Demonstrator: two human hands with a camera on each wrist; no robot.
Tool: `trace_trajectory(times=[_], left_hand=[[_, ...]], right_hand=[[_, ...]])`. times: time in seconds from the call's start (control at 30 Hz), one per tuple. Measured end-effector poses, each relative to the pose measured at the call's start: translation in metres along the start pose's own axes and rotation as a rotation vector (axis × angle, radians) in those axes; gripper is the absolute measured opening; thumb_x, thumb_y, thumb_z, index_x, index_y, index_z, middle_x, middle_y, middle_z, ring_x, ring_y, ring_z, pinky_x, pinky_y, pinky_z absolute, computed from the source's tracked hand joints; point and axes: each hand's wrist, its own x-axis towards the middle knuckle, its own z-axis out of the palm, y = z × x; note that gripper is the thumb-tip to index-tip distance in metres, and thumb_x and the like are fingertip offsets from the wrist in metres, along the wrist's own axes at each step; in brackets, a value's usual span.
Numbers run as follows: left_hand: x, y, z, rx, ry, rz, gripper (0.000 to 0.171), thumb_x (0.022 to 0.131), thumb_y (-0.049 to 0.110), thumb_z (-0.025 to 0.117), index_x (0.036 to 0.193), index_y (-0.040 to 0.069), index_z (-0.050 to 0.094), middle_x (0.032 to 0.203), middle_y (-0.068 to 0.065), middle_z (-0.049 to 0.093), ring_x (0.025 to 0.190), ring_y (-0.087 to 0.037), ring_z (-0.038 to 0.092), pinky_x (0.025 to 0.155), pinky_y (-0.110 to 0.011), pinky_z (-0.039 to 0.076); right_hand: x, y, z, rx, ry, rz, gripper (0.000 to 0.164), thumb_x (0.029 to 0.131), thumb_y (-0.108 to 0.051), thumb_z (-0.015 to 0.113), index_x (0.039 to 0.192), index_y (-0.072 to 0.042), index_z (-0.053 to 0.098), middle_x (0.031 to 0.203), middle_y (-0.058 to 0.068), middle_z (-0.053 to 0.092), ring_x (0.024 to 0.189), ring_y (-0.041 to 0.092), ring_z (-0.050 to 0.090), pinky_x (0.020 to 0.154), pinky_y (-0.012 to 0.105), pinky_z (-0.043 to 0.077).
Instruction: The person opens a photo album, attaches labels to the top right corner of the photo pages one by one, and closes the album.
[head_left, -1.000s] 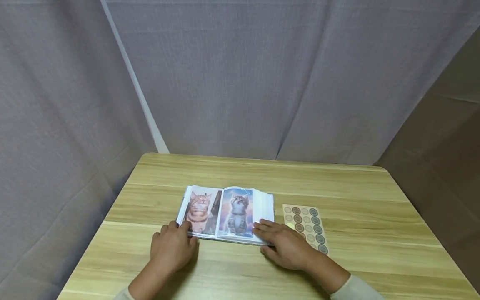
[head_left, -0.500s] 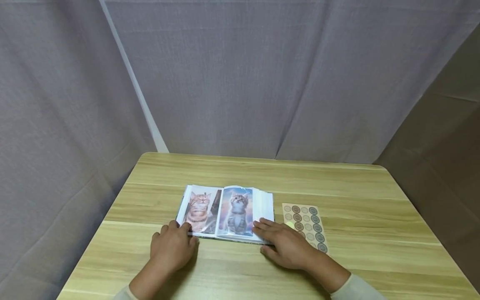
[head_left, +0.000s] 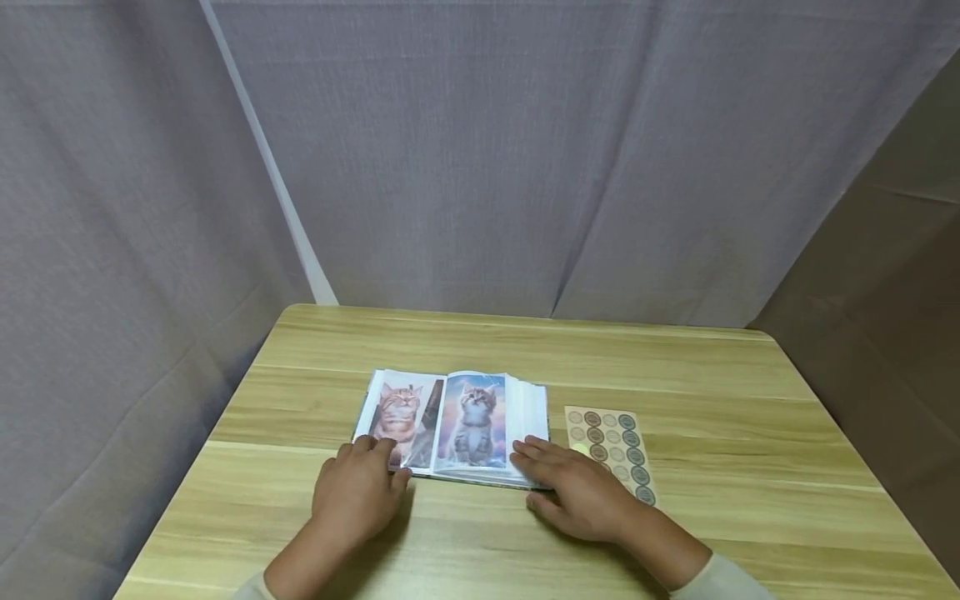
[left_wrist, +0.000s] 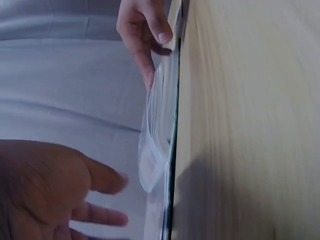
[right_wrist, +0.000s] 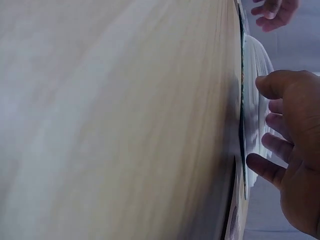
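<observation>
A small photo album (head_left: 529, 408) lies spread out on the wooden table. Its left page shows an orange cat photo (head_left: 399, 407), its right page a grey tabby kitten photo (head_left: 474, 417). My left hand (head_left: 360, 493) hovers over the album's lower left corner, fingers loosely extended; the left wrist view shows a gap between this hand (left_wrist: 45, 187) and the pages. My right hand (head_left: 581, 493) rests its fairly straight fingers on the lower right page edges. From the right wrist view, the fingertips of that hand (right_wrist: 300, 132) lie along the page stack (right_wrist: 259, 65).
A sheet of round stickers (head_left: 617, 442) lies right of the album, partly covered by my right hand. The wooden table (head_left: 712, 400) reaches back to a grey curtain (head_left: 465, 167), which also hangs along the left side.
My left hand has lifted off the album's corner and shifted slightly right, over the orange cat photo's lower part. The right hand has moved very slightly right; the album stays put.
</observation>
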Motion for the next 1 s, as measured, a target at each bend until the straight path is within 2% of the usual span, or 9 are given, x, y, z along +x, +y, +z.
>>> trace_trajectory(times=[0.13, 0.33, 0.53, 0.77, 1.0], left_hand=[[-0.001, 0.013, -0.002, -0.089, 0.014, 0.096, 0.036, 0.089, 0.030, 0.078, 0.116, 0.008, 0.073, 0.110, -0.014, 0.070, 0.095, -0.035, 0.068, 0.073, -0.052, 0.056], [-0.002, 0.033, 0.000, -0.199, -0.049, 0.175, 0.030, 0.090, 0.030, 0.077, 0.113, 0.013, 0.074, 0.102, -0.004, 0.072, 0.091, -0.026, 0.071, 0.068, -0.045, 0.056], [-0.003, 0.046, 0.008, -0.240, -0.118, 0.218, 0.026, 0.092, 0.032, 0.075, 0.112, 0.016, 0.074, 0.102, 0.002, 0.072, 0.093, -0.020, 0.070, 0.070, -0.041, 0.057], [-0.004, 0.055, 0.015, -0.280, -0.143, 0.252, 0.025, 0.092, 0.032, 0.073, 0.112, 0.016, 0.074, 0.105, 0.004, 0.072, 0.098, -0.018, 0.070, 0.074, -0.041, 0.057], [-0.003, 0.064, 0.021, -0.304, -0.191, 0.283, 0.025, 0.094, 0.033, 0.072, 0.114, 0.018, 0.073, 0.102, 0.007, 0.071, 0.095, -0.012, 0.068, 0.074, -0.036, 0.057]], right_hand=[[-0.004, 0.002, -0.003, -0.032, 0.026, 0.014, 0.057, 0.097, -0.031, 0.069, 0.148, -0.009, 0.055, 0.154, 0.006, 0.049, 0.143, 0.026, 0.043, 0.112, 0.050, 0.040], [-0.012, 0.007, -0.009, -0.060, 0.073, 0.030, 0.056, 0.096, -0.030, 0.071, 0.146, -0.011, 0.058, 0.152, 0.006, 0.052, 0.140, 0.029, 0.047, 0.105, 0.056, 0.046], [-0.022, 0.015, -0.015, -0.075, 0.106, 0.053, 0.057, 0.093, -0.028, 0.075, 0.144, -0.009, 0.060, 0.150, 0.007, 0.054, 0.139, 0.030, 0.049, 0.108, 0.053, 0.044], [-0.035, 0.024, -0.018, -0.078, 0.126, 0.090, 0.059, 0.091, -0.027, 0.077, 0.143, -0.004, 0.059, 0.149, 0.011, 0.055, 0.138, 0.034, 0.049, 0.110, 0.056, 0.039], [-0.047, 0.029, -0.020, -0.062, 0.101, 0.215, 0.069, 0.090, -0.030, 0.078, 0.149, -0.005, 0.052, 0.150, 0.012, 0.053, 0.138, 0.037, 0.048, 0.108, 0.058, 0.041]])
